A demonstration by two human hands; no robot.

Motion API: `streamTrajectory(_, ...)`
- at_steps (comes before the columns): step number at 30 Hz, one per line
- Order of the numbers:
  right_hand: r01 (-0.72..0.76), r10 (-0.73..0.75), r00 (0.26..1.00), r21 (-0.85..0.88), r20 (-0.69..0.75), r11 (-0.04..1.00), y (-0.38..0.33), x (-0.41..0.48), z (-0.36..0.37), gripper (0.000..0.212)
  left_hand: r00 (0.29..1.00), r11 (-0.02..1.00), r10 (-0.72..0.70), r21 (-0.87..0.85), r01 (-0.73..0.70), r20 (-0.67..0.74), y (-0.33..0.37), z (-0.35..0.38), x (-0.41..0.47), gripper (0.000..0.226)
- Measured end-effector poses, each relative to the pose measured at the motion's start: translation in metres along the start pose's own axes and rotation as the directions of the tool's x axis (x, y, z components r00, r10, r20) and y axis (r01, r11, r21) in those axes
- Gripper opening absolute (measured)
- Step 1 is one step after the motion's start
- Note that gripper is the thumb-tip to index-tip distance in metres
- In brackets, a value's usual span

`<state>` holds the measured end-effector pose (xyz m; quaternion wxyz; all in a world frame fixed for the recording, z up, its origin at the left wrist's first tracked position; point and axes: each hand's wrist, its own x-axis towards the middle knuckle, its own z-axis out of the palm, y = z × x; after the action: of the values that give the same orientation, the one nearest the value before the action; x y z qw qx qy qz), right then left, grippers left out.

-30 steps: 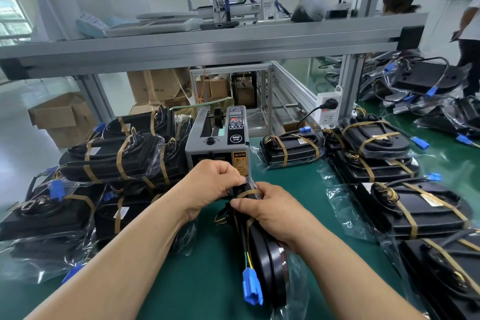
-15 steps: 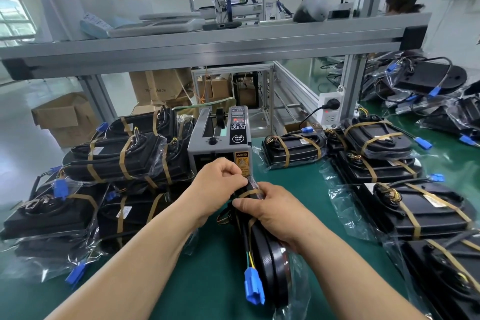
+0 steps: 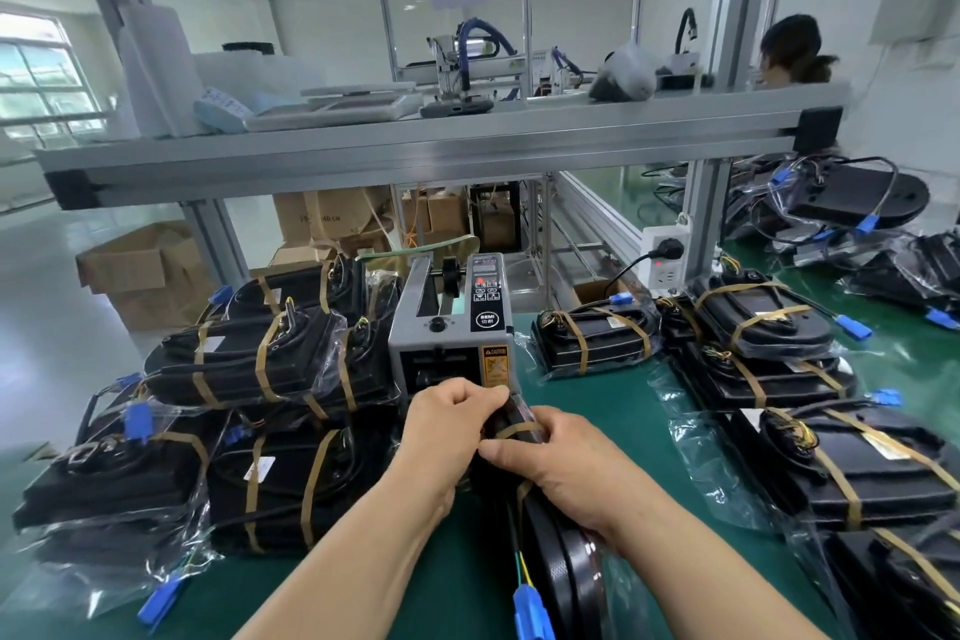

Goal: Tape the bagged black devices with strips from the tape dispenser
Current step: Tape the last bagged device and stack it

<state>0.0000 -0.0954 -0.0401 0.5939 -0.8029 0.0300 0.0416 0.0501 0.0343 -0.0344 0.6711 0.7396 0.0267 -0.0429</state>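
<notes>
Head view: left grip (image 3: 448, 434) and right grip (image 3: 569, 476) both pinch bagged black device (image 3: 563, 566) at its tape strip (image 3: 515, 429)

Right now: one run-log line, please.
step: taping | left hand: grips bagged black device top | right hand: grips it at tape strip | tape dispenser: behind hands

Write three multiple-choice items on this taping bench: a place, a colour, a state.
1. Where is the tape dispenser? A) on the green mat, just beyond the hands B) on the upper shelf C) on the floor
2. Colour of the connector on the held bagged device's wire? A) red B) blue C) white
3. How is that device held? A) flat, untouched B) on edge, gripped by both hands C) hanging from the shelf
1 A: it stands on the mat behind the left hand and right hand. 2 B: the connector is blue. 3 B: both hands curl round its upper end.
</notes>
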Motion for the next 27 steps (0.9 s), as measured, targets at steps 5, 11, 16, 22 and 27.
streamTrajectory(5,-0.06,0.062,0.998,-0.078,0.026,0.995,-0.009,-0.001,-0.008,0.033,1.0,1.0,0.009,0.004,-0.009,-0.01,0.007,0.008,0.001,0.036)
streamTrajectory(11,-0.144,0.155,0.986,-0.144,0.066,0.979,-0.023,-0.011,-0.023,0.033,0.992,0.987,0.097,0.118,-0.105,0.076,0.011,0.005,-0.015,0.016)
streamTrajectory(16,-0.023,0.013,0.996,0.113,0.091,0.993,-0.026,-0.03,-0.018,0.028,0.911,0.882,0.41,0.235,-0.409,0.045,0.025,-0.009,-0.049,0.017)
streamTrajectory(22,0.211,-0.208,0.977,0.092,-0.042,0.973,-0.021,-0.058,0.0,0.047,0.754,0.719,0.649,0.241,-0.652,0.102,0.028,-0.021,-0.096,0.02)
streamTrajectory(27,0.253,-0.256,0.966,0.078,0.032,0.964,-0.022,-0.067,-0.012,0.037,0.65,0.634,0.682,0.174,-0.754,0.335,0.035,-0.026,-0.118,0.008)
